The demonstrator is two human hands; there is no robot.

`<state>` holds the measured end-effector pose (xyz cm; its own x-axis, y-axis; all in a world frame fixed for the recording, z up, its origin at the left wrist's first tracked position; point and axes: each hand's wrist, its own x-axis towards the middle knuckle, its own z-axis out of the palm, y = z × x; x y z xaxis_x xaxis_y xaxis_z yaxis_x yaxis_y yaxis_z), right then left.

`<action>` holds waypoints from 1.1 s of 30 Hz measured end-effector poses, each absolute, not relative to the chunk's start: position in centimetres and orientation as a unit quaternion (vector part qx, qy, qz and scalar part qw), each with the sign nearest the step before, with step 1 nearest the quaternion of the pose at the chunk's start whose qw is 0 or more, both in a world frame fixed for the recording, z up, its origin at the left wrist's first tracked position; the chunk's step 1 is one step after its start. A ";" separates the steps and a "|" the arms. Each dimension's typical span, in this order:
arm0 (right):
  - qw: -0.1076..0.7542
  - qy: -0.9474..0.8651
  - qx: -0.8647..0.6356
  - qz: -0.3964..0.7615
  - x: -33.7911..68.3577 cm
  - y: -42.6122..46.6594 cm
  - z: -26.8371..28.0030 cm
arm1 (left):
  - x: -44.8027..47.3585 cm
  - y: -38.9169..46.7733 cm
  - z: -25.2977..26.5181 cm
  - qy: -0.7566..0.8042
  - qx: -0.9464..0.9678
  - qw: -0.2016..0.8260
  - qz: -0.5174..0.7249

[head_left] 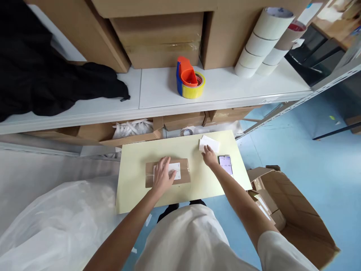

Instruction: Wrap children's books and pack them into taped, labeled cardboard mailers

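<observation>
My left hand (163, 176) lies with its fingers spread on a white label (177, 171) on top of a flat brown cardboard box (185, 180). Part of the label is hidden under the palm. Over to the right, my right hand (209, 156) touches the near edge of a small stack of white paper slips (211, 143), its fingers stretched out. Both the box and the slips rest on a pale yellow tabletop (132, 201). Beside my right wrist is a phone (226, 165) with a lit screen.
A tape dispenser (190, 81) with yellow tape stands on the white shelf (160, 81), near stacked white rolls (258, 43) and a black cloth (70, 86). An open carton (296, 207) sits on the floor at right. Translucent plastic (64, 222) bulges at left.
</observation>
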<state>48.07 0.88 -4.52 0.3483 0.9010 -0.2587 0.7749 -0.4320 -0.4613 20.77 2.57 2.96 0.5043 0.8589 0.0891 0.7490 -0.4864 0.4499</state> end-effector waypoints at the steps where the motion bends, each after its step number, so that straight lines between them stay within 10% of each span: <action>1: 0.099 -0.524 -0.813 0.233 49.2 1.8 -5.2 | 21.7 2.7 3.0 0.467 0.851 0.185 0.152; 20: -0.010 -0.634 -0.749 0.191 53.1 -0.3 -7.9 | 28.9 4.7 2.6 0.428 0.849 0.277 0.140; 33: 0.160 -0.583 -0.769 0.209 55.2 0.2 -7.6 | 31.7 5.6 1.9 0.439 0.837 0.311 0.098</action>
<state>55.22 0.25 -7.65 0.2323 0.9633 -0.1345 0.8299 -0.2684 -0.4891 31.75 5.58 1.86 0.5961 0.7955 -0.1087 0.6733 -0.4215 0.6075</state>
